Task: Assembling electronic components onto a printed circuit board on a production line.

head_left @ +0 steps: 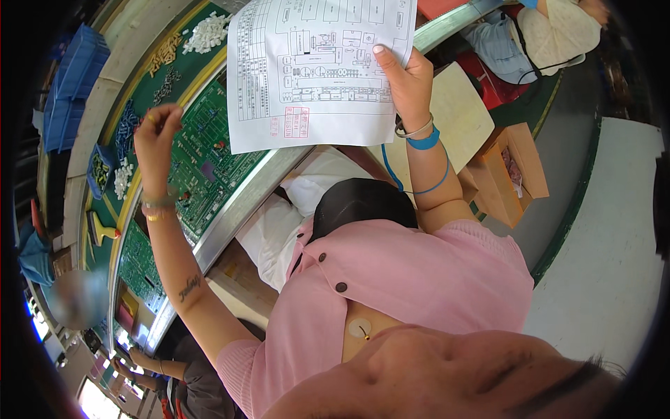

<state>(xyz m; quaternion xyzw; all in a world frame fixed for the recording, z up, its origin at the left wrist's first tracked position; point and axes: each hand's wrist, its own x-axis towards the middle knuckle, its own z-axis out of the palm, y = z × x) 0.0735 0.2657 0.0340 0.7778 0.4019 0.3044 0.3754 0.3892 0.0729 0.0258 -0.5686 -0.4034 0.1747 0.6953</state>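
Note:
My right hand (pixel 406 80) grips the right side of a white paper sheet (pixel 255 129) printed with a layout diagram, a table and a red stamp. The thumb lies on top of the sheet. The sheet covers part of a large green circuit board (pixel 227 167) in a metal-edged rail. My left hand (pixel 157 143) is raised over that board's left edge, fingers pinched together. A small yellow spot shows at the fingertips, too small to name. A blue strap with a cord circles my right wrist.
Loose parts lie beyond the rail: white pieces (pixel 207 33), tan pieces (pixel 166 54), blue components (pixel 127 126). Blue bins (pixel 73 84) stand far left. A yellow-handled tool (pixel 105 230) lies near another green board (pixel 139 255). An open cardboard box (pixel 534 157) sits right. Other people work nearby.

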